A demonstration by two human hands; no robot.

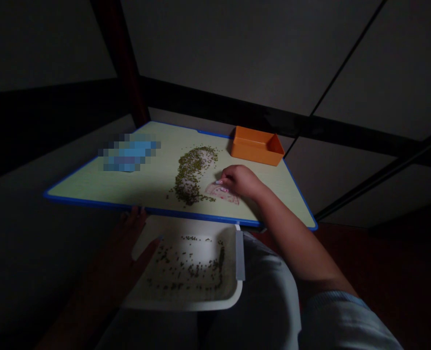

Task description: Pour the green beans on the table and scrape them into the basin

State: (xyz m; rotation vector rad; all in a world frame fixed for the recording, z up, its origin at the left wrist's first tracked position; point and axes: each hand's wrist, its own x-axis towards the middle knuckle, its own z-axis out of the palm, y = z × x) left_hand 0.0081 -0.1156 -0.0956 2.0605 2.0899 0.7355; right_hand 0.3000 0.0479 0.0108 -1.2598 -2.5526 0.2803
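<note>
My right hand (241,181) is closed, pinching the straight upper edge of a see-through pink protractor (224,193) on the pale tabletop. Just left of it lies a loose heap of green beans (189,167) mixed with whitish grains. Below the table's front edge, a white plastic tub (200,305) sits at my lap with scattered small dark beans in it. At the tub's left side, my left hand (128,245) is in deep shadow, its thumb over the inside and its fingertips by the table edge. The hand appears to grip the tub's rim, which it partly hides.
An orange open box (255,151) stands at the table's back right corner. A blurred-out blue item (129,155) lies at the left. The small table (102,187) has a raised blue edge, with pale panelled walls close behind it. The light is dim.
</note>
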